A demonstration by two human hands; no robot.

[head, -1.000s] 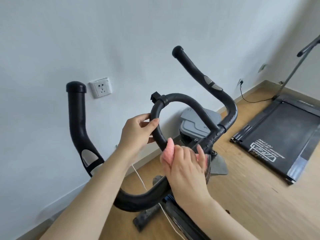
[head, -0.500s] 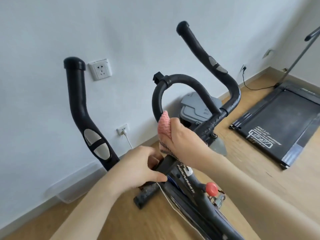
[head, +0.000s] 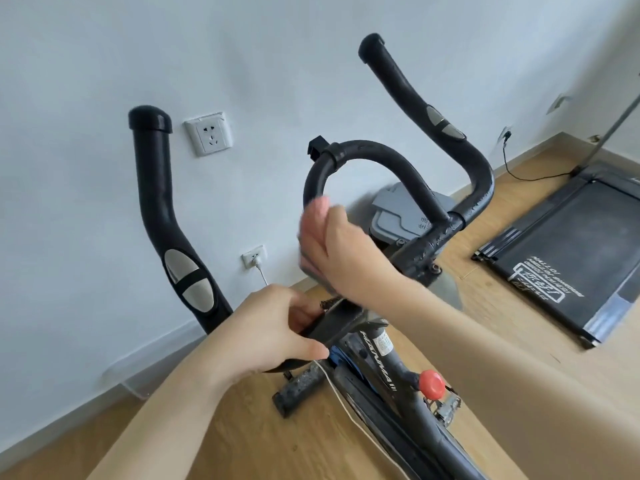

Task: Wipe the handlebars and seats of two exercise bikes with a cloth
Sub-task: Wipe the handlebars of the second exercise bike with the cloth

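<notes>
A black exercise bike handlebar (head: 381, 161) fills the middle of the view, with a curved inner loop and two long outer horns (head: 162, 209). My right hand (head: 343, 251) presses a pink cloth (head: 313, 220) around the left leg of the inner loop; the cloth is motion-blurred. My left hand (head: 277, 330) grips the lower left part of the bar, near the stem. The bike frame (head: 388, 368) with a red knob (head: 431, 382) runs down below. No seat is in view.
A white wall with two sockets (head: 207, 133) stands close behind the bike. A grey lidded bin (head: 398, 216) sits behind the bars. A black treadmill (head: 568, 251) lies on the wooden floor at the right. A white cable (head: 349, 410) trails along the bike.
My left hand dropped from the top of the inner loop to the lower bar. My right hand with the cloth slid up the loop's left leg. The view tilted down.
</notes>
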